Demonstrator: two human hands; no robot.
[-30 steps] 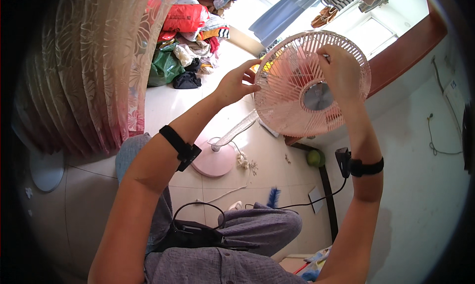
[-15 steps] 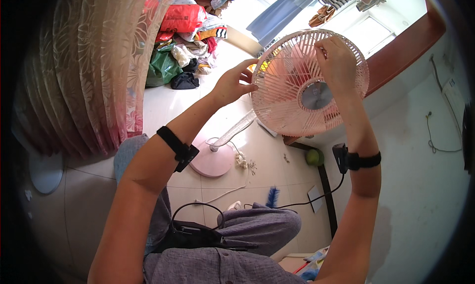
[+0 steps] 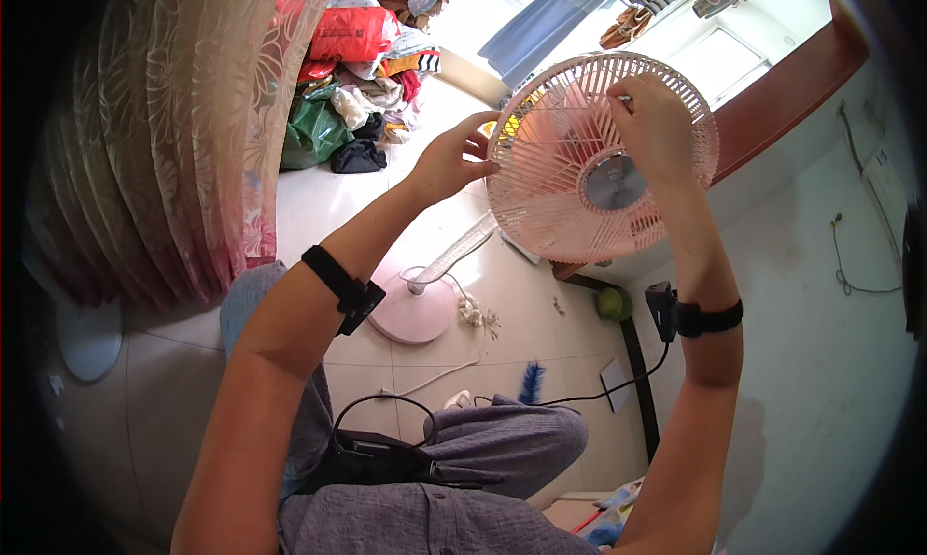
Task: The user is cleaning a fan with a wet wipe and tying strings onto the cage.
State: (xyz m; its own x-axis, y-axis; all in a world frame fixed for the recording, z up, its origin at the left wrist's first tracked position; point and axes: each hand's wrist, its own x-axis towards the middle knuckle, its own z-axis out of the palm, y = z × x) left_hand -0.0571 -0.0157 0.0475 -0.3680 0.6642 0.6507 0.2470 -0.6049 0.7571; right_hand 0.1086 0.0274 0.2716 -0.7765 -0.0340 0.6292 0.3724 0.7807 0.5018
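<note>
Fingers (image 3: 473, 149) on fan grille (image 3: 560, 207) rim, r hand (image 3: 657, 130) atop

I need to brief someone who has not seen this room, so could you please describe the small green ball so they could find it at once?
Start at the pink fan head held up by both hands. Directly below it, on the pale tiled floor, a dark strip runs along the white wall. The green ball sits at its top end, the only small round green thing there.

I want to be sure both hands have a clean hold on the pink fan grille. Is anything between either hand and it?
Nothing visible. The left hand grips the rim of the pink fan grille at its left edge, and the right hand rests directly on the grille's front near the top, fingers touching the wires.
</note>
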